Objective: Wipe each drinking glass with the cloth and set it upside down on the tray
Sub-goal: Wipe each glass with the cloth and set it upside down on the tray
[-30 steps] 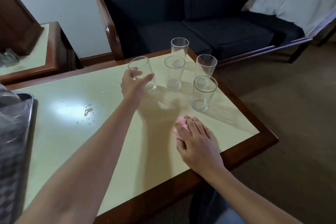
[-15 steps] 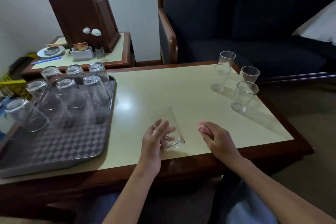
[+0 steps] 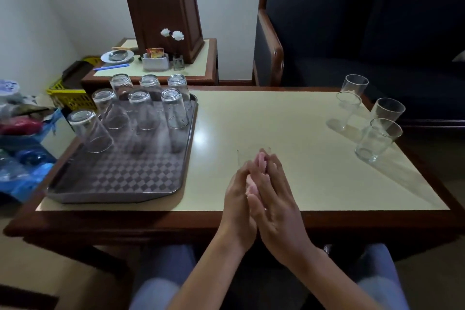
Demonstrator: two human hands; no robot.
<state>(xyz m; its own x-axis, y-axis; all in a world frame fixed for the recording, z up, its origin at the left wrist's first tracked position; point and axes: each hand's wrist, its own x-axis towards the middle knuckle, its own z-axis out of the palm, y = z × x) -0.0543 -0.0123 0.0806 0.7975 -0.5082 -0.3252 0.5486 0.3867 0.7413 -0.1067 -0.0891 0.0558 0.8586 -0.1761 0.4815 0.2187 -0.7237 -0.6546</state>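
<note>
Head view, single moment.

- Both hands are meeting over the table (image 3: 276, 121), at 6 o'clock on its top, near the front edge.
- The left hand (image 3: 237, 199) is holding the glass (image 3: 242, 157). Its fingers are lying along the glass's side, lightly curved round it. Only a faint outline of the glass is showing past the fingertips, at 12 o'clock from the hands. I cannot tell whether it is standing on the table or lifted.
- The right hand (image 3: 279, 211) is holding the pink cloth (image 3: 261, 162) against the glass. The cloth is peeking out between the two hands. I cannot tell how firm the grip is.
- The tray (image 3: 113, 184) is sitting at 9 o'clock, at the table's left end. It is carrying seven upturned glasses (image 3: 173, 111) in its far half, while its near half is showing bare chequered surface.
- Four upright glasses (image 3: 377, 139) are standing close together at 2 o'clock, near the far right corner, well apart from the hands.
- A side table (image 3: 208, 63) is standing beyond the tray at 11 o'clock, and a dark sofa (image 3: 352, 33) at 1 o'clock.
</note>
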